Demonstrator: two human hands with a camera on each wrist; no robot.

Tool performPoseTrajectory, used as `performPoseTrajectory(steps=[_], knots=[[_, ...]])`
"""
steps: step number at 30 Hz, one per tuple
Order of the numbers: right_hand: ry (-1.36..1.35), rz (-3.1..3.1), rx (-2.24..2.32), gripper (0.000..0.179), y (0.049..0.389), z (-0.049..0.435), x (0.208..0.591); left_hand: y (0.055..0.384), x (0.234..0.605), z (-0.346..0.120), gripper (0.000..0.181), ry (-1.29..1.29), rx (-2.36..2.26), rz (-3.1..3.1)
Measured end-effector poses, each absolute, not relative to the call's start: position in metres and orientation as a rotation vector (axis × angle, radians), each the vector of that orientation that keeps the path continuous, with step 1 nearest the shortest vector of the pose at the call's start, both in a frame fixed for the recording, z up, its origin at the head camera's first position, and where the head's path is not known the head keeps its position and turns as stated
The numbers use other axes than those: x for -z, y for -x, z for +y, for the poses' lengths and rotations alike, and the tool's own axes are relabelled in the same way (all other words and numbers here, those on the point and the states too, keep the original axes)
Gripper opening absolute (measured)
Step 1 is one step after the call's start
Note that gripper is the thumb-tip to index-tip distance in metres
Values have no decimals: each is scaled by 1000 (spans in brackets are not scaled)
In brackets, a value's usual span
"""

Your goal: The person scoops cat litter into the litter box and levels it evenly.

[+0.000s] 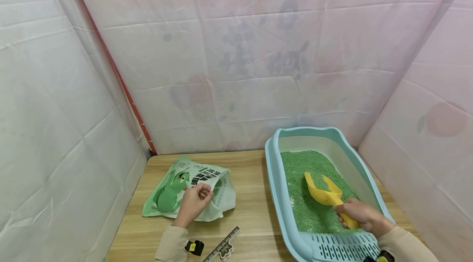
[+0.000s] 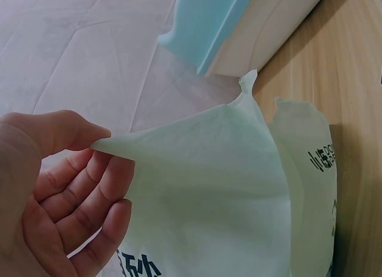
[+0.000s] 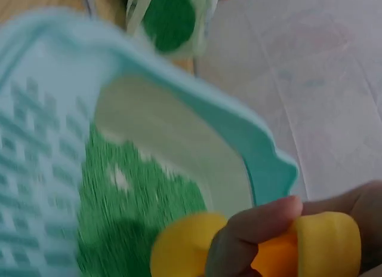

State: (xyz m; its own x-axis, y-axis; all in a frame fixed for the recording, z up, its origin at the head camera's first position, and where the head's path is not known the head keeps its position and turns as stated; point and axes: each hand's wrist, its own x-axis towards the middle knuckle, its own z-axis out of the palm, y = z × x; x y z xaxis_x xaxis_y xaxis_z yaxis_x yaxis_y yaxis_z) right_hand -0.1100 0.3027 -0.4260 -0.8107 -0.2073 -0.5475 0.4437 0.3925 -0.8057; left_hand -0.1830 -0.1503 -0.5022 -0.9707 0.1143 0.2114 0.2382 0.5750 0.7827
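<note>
At blue tray (image 1: 279,196), right hand (image 1: 363,214) gripping yellow scoop (image 1: 322,197) — left hand (image 1: 194,203) pinching green bag (image 1: 167,199) by rim

black "砂" and "小" on green bag (image 2: 203,193), faint illegible characters (image 1: 286,64) on pale backdrop (image 1: 255,102)

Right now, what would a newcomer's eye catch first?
The yellow scoop likely jumps out, held in the right hand's fingers over green grains in the blue tray at right. Next comes the open green bag on the table at left, its edge pinched by the left hand's fingers.
</note>
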Motion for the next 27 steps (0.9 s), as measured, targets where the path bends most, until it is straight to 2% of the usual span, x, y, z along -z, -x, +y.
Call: performPoseTrajectory(steps=[7,14,27], knots=[[-313,2366,1152,4,118,306,424,183,502,-150,4,307,1362,-2662],[-320,2402,1105,2,121,315,422,183,502,-150,4,321,1373,-2660],[-267,2536,992,11,122,313,430,183,502,-150,4,309,1376,-2671]])
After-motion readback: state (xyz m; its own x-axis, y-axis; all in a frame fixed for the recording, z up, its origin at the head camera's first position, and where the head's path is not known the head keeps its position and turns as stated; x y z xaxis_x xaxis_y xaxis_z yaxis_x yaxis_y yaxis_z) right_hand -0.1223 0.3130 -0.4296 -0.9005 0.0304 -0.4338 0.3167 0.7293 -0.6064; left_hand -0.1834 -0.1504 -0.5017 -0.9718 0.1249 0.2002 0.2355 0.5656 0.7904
